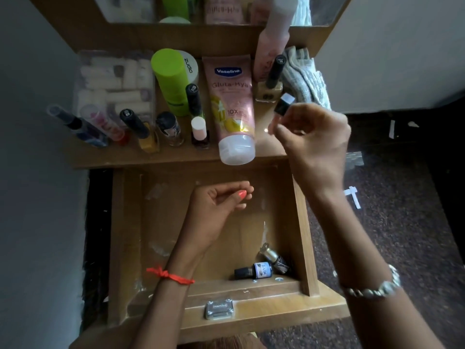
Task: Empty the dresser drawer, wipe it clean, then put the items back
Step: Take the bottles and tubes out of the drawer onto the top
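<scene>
Wood drawer stands open | my left hand hovers over its middle, loosely curled, holding nothing | HIVE bottle lies cap-left in the near-right corner, silver-capped bottle just beside it; my left hand is nearer | my right hand pinches a small capped bottle above the bench.

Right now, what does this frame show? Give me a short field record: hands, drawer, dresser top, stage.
left hand: over the drawer, fingers loosely curled, empty
right hand: pinches a dark-capped small bottle above the dresser top
drawer: open; blue-labelled bottle and silver-capped bottle lie in near right corner
dresser top: Vaseline tube, green bottle, nail polish bottles
stage: emptying not yet done
</scene>
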Available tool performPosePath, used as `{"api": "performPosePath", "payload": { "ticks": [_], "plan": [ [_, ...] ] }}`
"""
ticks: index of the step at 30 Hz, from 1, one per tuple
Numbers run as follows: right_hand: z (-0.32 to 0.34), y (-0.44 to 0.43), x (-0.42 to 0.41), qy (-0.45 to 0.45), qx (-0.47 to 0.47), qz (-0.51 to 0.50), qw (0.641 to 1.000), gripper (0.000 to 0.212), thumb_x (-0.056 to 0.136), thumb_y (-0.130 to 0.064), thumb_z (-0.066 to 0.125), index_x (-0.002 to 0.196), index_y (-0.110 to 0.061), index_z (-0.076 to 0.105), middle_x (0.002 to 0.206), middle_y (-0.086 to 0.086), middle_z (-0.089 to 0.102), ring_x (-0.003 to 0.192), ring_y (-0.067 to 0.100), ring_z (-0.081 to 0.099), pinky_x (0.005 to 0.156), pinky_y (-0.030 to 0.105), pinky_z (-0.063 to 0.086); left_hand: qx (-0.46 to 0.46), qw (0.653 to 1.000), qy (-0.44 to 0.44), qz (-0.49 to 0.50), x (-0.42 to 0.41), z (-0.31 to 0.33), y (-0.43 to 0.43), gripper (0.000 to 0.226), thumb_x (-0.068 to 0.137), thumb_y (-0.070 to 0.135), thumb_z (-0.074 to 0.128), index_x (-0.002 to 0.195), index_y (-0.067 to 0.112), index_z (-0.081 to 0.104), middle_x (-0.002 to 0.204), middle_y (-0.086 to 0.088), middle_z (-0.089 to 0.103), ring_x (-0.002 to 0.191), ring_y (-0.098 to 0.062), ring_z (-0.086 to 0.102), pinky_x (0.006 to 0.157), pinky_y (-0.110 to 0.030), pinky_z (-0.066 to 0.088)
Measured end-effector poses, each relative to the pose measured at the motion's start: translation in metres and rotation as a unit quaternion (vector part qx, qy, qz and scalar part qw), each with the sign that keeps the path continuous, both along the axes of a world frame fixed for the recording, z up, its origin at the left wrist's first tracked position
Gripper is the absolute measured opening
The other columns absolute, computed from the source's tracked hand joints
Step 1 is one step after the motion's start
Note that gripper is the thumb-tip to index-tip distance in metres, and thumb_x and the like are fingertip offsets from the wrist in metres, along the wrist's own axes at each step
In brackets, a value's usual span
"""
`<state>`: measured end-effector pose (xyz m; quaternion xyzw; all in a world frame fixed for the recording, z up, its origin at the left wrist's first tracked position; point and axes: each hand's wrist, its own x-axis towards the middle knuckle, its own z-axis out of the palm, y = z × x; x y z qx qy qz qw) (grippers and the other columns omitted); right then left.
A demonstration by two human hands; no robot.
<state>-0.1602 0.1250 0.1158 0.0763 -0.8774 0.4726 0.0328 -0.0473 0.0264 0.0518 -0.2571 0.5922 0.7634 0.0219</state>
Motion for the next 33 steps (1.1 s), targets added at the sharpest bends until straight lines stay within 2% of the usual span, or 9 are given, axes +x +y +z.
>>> {"api": "performPosePath", "payload": {
  "ticks": [7, 12, 17, 22, 24, 27, 28, 30, 33],
  "plan": [
    [-0.024, -0.027, -0.017, 0.065, 0.017, -0.034, 0.997, 0.010, 0.071, 0.000, 0.068, 0.081, -0.002, 0.070, 0.073, -0.001, 0.064, 0.063, 0.008, 0.058, 0.057, -0.002, 0.040, -0.009, 0.999, -0.040, 0.014, 0.009, -0.014, -0.001, 0.019, 0.082, -0.004, 0.059, 0.090, 0.010, 0.068, 0.077, 0.006, 0.072, 0.075, -0.005, 0.069, 0.068, -0.016, 0.055],
    [-0.029, -0.028, -0.018, 0.084, 0.039, -0.021, 0.995, 0.010, 0.072, 0.001, 0.068, 0.081, 0.000, 0.069, 0.078, 0.009, 0.070, 0.065, 0.011, 0.059, 0.059, 0.001, 0.040, -0.014, 0.998, -0.064, 0.004, 0.015, -0.022, 0.000, 0.021, 0.082, -0.001, 0.060, 0.088, 0.017, 0.068, 0.072, 0.011, 0.073, 0.077, -0.006, 0.069, 0.071, -0.016, 0.055],
    [-0.016, -0.015, 0.000, 0.109, 0.045, -0.030, 0.993, 0.027, 0.071, 0.012, 0.055, 0.089, -0.002, 0.068, 0.081, 0.009, 0.069, 0.071, 0.014, 0.063, 0.064, 0.011, 0.049, -0.046, 0.995, -0.083, -0.031, 0.015, -0.023, 0.002, 0.021, 0.082, 0.000, 0.061, 0.092, 0.016, 0.068, 0.080, 0.009, 0.071, 0.077, -0.002, 0.068, 0.069, -0.014, 0.053],
    [-0.006, 0.024, 0.056, 0.000, 0.075, 0.064, 0.995, 0.015, 0.076, 0.008, 0.062, 0.078, -0.004, 0.070, 0.075, 0.006, 0.070, 0.066, 0.010, 0.064, 0.064, 0.018, 0.053, -0.156, 0.956, -0.131, -0.209, 0.020, -0.031, 0.001, 0.019, 0.076, 0.002, 0.070, 0.091, 0.013, 0.068, 0.083, 0.000, 0.069, 0.073, -0.004, 0.061, 0.071, -0.014, 0.048],
    [-0.020, 0.036, 0.074, -0.142, 0.144, 0.140, 0.969, 0.016, 0.076, 0.006, 0.063, 0.080, -0.008, 0.068, 0.079, 0.005, 0.068, 0.070, 0.014, 0.063, 0.063, 0.018, 0.049, -0.207, 0.922, -0.150, -0.292, 0.023, -0.035, 0.005, 0.020, 0.073, 0.007, 0.073, 0.093, 0.011, 0.068, 0.081, 0.002, 0.067, 0.075, -0.007, 0.061, 0.073, -0.014, 0.047],
    [-0.053, 0.050, 0.085, -0.330, 0.333, 0.237, 0.851, 0.024, 0.079, -0.007, 0.065, 0.103, -0.009, 0.063, 0.105, 0.009, 0.059, 0.096, 0.024, 0.060, 0.078, 0.025, 0.047, -0.241, 0.881, -0.174, -0.367, 0.027, -0.039, 0.014, 0.025, 0.072, 0.011, 0.075, 0.096, 0.011, 0.066, 0.086, -0.002, 0.067, 0.077, -0.011, 0.059, 0.071, -0.012, 0.046],
    [-0.061, 0.052, 0.087, -0.336, 0.378, 0.255, 0.825, 0.024, 0.082, -0.010, 0.064, 0.105, -0.007, 0.061, 0.107, 0.010, 0.056, 0.100, 0.027, 0.058, 0.081, 0.030, 0.047, -0.252, 0.868, -0.183, -0.386, 0.029, -0.041, 0.016, 0.027, 0.071, 0.012, 0.075, 0.096, 0.011, 0.066, 0.088, -0.003, 0.068, 0.079, -0.013, 0.060, 0.076, -0.019, 0.049],
    [-0.069, 0.053, 0.091, -0.323, 0.414, 0.271, 0.807, 0.020, 0.085, -0.008, 0.059, 0.104, -0.003, 0.060, 0.108, 0.013, 0.056, 0.099, 0.031, 0.058, 0.077, 0.034, 0.048, -0.275, 0.840, -0.201, -0.423, 0.031, -0.044, 0.021, 0.030, 0.068, 0.015, 0.076, 0.096, 0.010, 0.065, 0.091, -0.002, 0.068, 0.083, -0.017, 0.063, 0.083, -0.033, 0.053],
    [-0.072, 0.051, 0.097, -0.332, 0.438, 0.282, 0.786, 0.021, 0.089, -0.005, 0.053, 0.111, -0.004, 0.054, 0.114, 0.015, 0.053, 0.100, 0.032, 0.058, 0.071, 0.032, 0.044, -0.307, 0.806, -0.211, -0.461, 0.035, -0.045, 0.027, 0.029, 0.066, 0.016, 0.076, 0.092, 0.011, 0.065, 0.092, -0.004, 0.068, 0.086, -0.022, 0.063, 0.081, -0.037, 0.053]
  ]
}}
